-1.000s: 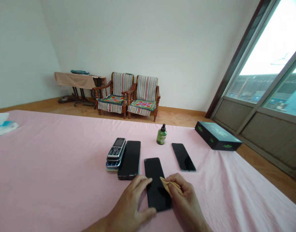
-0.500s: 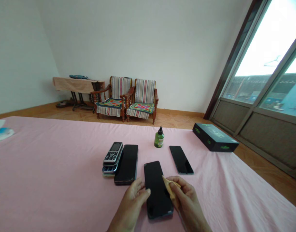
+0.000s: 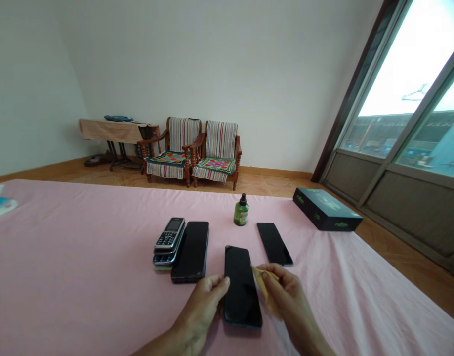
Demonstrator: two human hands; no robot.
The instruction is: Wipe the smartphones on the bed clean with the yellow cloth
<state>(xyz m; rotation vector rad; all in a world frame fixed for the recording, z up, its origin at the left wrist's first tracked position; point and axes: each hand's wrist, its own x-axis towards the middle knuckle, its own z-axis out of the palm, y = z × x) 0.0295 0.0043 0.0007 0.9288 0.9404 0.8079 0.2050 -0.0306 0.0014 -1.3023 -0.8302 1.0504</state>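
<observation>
Far from the back edge of the pink sheet (image 3: 82, 252), our left fingers (image 3: 221, 288) grip a black smartphone (image 3: 242, 291); our right fingers (image 3: 272, 269) pinch a yellow cloth (image 3: 268, 299) at its side. Wiping seems begun, not finished.

Left hand (image 3: 200, 304) grips a black phone (image 3: 241, 291); right hand (image 3: 288, 291) pinches a yellow cloth (image 3: 264, 287) at its opposite edge.
The left thumb lies on the phone's near-left edge, and the cloth hangs below the right fingers. Just beyond the right fingers lies a second dark phone (image 3: 274, 242); just beyond the left fingers lies a thicker dark phone (image 3: 190, 251), with a silver keypad phone (image 3: 170, 236) atop a pile to its left. Farther ahead of the fingers, a green bottle (image 3: 241, 213) stands upright, and a black box (image 3: 327, 210) rests off to the right, all on pink fabric (image 3: 82, 272). Well past the fingers stand two wooden armchairs (image 3: 217, 143) with striped covers.
</observation>
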